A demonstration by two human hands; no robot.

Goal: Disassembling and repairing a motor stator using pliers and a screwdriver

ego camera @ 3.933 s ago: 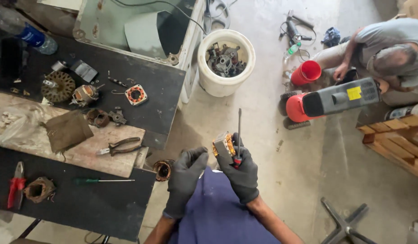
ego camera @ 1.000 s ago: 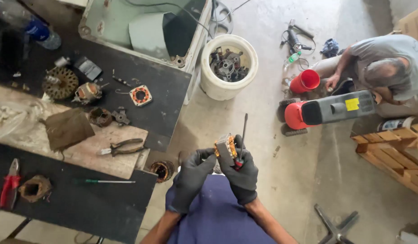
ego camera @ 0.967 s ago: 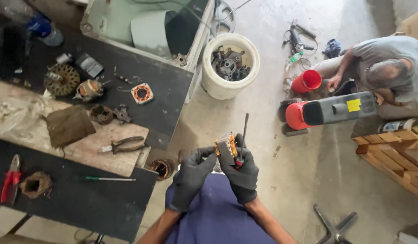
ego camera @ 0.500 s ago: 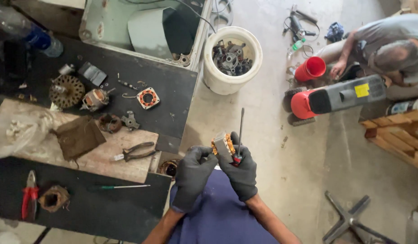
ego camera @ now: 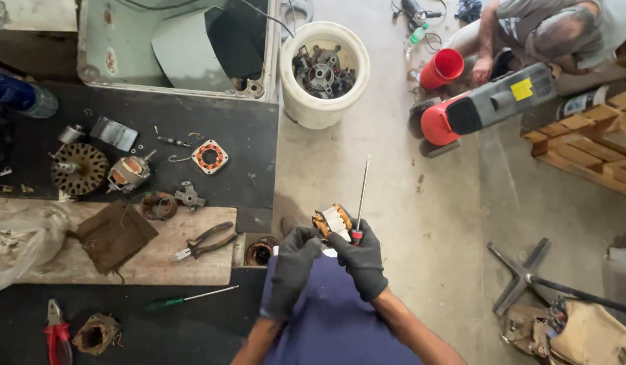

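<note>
Left hand: the black-gloved left hand [ego camera: 294, 267] has its grip closed on a small motor stator [ego camera: 333, 222] with copper windings, held above the lap over the concrete floor [ego camera: 407, 203].
Right hand: the gloved right hand [ego camera: 360, 260] also touches the stator, its grip closed around a red-handled screwdriver [ego camera: 361, 196] whose shaft points up and away from the body.
Worktop: the dark worktop [ego camera: 238, 138] at left carries a round rotor [ego camera: 78, 168], a ring-shaped winding [ego camera: 209, 155], pliers [ego camera: 205, 241] on a wooden board [ego camera: 144, 260] and a green screwdriver [ego camera: 191, 297].
Floor: a white bucket [ego camera: 324, 74] of metal parts stands just beside the worktop.
Background: another person [ego camera: 549, 30] crouches near a red cup [ego camera: 443, 67].
</note>
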